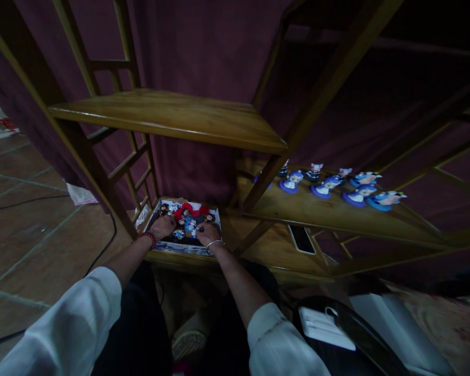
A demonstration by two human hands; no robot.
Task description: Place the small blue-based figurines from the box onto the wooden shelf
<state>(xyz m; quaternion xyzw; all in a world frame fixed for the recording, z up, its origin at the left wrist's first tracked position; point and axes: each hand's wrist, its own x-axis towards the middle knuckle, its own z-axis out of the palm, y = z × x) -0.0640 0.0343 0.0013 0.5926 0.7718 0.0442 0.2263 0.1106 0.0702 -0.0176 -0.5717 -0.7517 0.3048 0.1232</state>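
A shallow white box [188, 247] stands on the low wooden shelf, holding several small figurines [191, 224] in red, blue, white and black. My left hand [163, 226], with a red bead bracelet at the wrist, reaches over the box's left side; its fingers are bent down among the figurines and I cannot make out what they hold. My right hand [207, 233], with a silvery bracelet, is over the box's right side, its fingers closed round something small and dark that I cannot make out.
Several figurines on purple and blue bases [325, 187] stand on the raised shelf [337, 219] at right. Below it lies a phone [302, 239]. A bare upper shelf [168, 112] juts out above the box. A white device [324, 328] rests on a black surface at lower right.
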